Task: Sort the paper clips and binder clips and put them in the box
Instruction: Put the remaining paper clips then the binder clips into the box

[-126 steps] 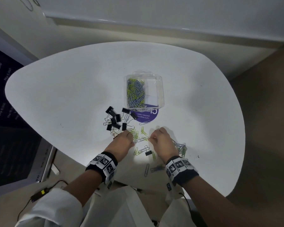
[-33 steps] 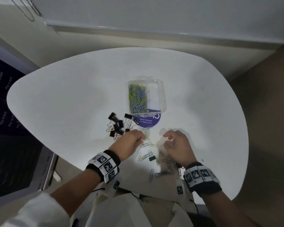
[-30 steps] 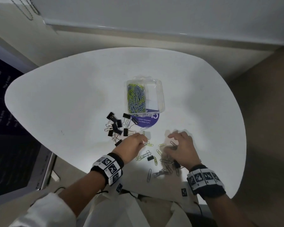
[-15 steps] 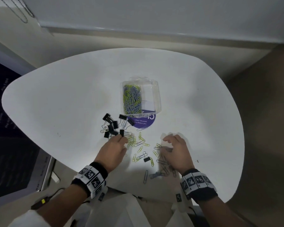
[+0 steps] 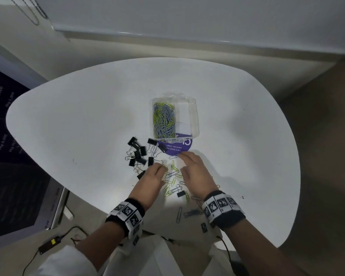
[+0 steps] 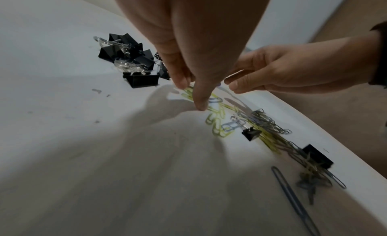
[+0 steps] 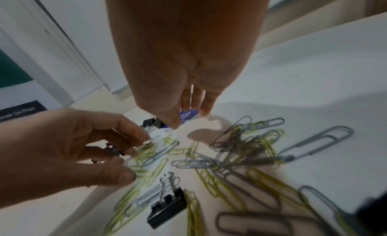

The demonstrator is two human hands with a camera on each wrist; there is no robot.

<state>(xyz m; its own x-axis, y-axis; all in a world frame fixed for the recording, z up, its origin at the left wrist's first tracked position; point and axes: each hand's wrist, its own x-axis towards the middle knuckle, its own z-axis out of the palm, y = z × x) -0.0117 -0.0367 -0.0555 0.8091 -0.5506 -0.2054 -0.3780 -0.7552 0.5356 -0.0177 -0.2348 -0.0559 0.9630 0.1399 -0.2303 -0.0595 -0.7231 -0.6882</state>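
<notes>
A clear plastic box (image 5: 187, 116) stands mid-table, with grey and green paper clips (image 5: 163, 120) in its left compartment. Black binder clips (image 5: 138, 153) lie heaped to its lower left. Loose paper clips (image 5: 172, 177) are scattered between my hands. My left hand (image 5: 153, 177) curls its fingers and thumb down onto green clips (image 6: 215, 97). My right hand (image 5: 194, 172) lies flat with its fingers straight, one fingertip (image 7: 173, 126) at a grey clip by the purple sticker (image 5: 177, 147). One binder clip (image 7: 167, 208) lies among the loose clips.
More grey clips (image 5: 189, 213) and another binder clip (image 6: 317, 156) lie near the front edge of the white table (image 5: 88, 116). A wall runs behind the table, and a cable with an adapter (image 5: 48, 245) lies on the floor at the lower left.
My right hand has left the clip pile at the front right, moving forward and left with its fingers stretched toward the sticker. My left hand stays by the green clips.
</notes>
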